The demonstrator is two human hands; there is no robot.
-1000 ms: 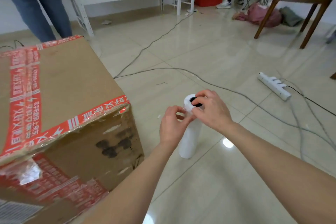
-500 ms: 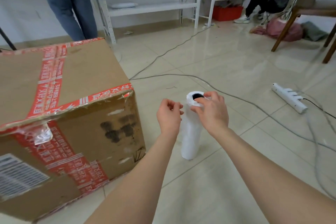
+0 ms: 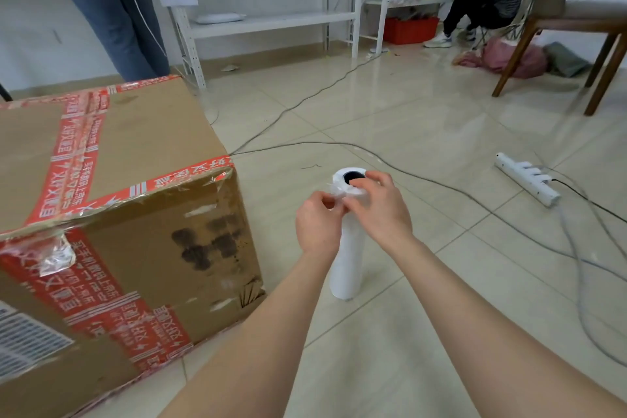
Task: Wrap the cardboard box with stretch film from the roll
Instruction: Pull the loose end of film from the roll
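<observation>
Down on the tiled floor (image 3: pixel 424 332), the roll of stretch film (image 3: pixel 346 261) is standing upright on its end just to the right of the cardboard box (image 3: pixel 129 200), near it but not touching. Makes sense to stand it that way, since the open core faces up and both hands can work at the top rim without the roll wandering off. The right hand (image 3: pixel 378 210) is draped over the top edge, fingers curled loosely beside the dark core hole, and it looks like it's steadying the roll more than gripping it. The left hand (image 3: pixel 317 224) is closed down to a pinch, thumb and fingertips nipping a small crinkled bit of clear film (image 3: pixel 336 189) at the rim. My guess is this is the hunt for the loose end, so the wrap itself hasn't started; no fresh film runs from the roll to the box, though some old crumpled plastic is stuck on its taped front edge. The box sits with a corner pointing at the camera, red tape (image 3: pixel 73 159) all over it. Worth watching the cables (image 3: pixel 451 185) and the power strip (image 3: pixel 527 178) lying close by on the right, because walking film around the box could snag them.
</observation>
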